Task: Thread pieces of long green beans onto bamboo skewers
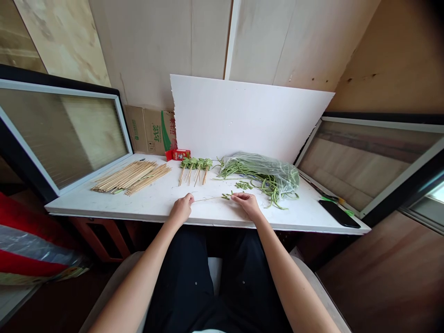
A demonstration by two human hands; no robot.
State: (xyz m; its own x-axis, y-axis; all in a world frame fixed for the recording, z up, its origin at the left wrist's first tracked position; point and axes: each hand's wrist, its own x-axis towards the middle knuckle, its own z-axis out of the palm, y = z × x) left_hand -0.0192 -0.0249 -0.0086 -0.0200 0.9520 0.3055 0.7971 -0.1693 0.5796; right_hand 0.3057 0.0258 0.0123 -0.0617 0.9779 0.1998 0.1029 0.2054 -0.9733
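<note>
My left hand is closed in a pinch on the blunt end of a thin bamboo skewer that lies level above the white tabletop. My right hand is closed at the skewer's other end, on small green bean pieces threaded there. A few cut bean pieces lie just beyond my right hand. Behind them a clear plastic bag holds long green beans that spill out toward me.
A pile of bare skewers lies at the left. Several finished bean skewers lie at the back centre beside a red box. A black phone and scissors lie at the right. A white board leans behind.
</note>
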